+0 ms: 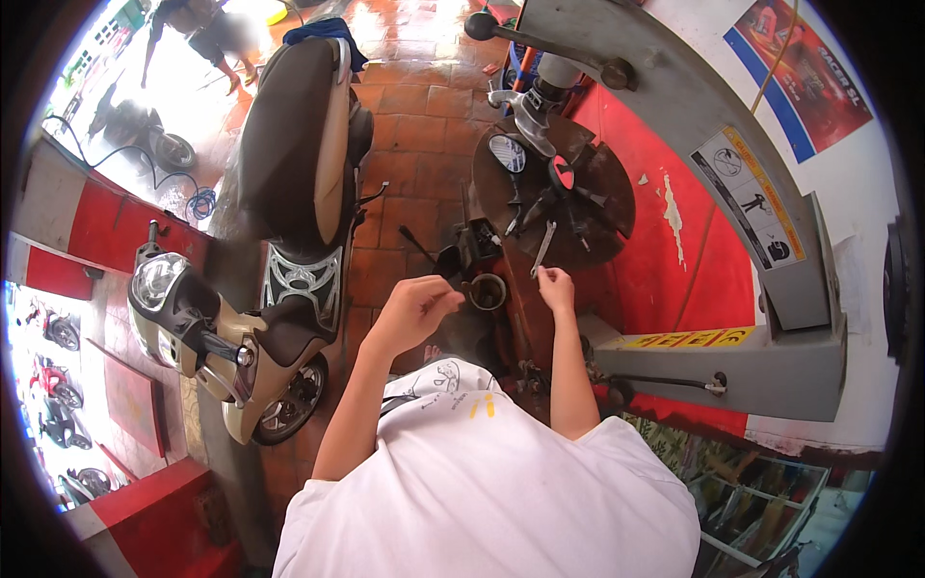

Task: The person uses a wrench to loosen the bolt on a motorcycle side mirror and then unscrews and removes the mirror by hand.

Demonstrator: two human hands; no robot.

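My right hand (pixel 556 292) is closed on the lower end of a silver wrench (pixel 544 245), which points up and away from me. The wrench's far end reaches over the edge of a round dark turntable (pixel 612 226). On that turntable lie a scooter mirror (pixel 507 152) with a dark stem, a second mirror (pixel 561 172) with a reddish face, and other dark parts. My left hand (pixel 416 313) is raised at chest height, fingers curled toward the thumb; anything inside is hidden. Just right of it, lower down, sits a round dark container (pixel 487 291).
A beige scooter (pixel 252 332) with a dark seat (pixel 294 140) stands to my left on red floor tiles (pixel 419 144). The grey tyre-changer frame (pixel 718 154) rises at the right, with a lever (pixel 549 48). Another person (pixel 198 34) and a small motorbike (pixel 145 135) are at far left.
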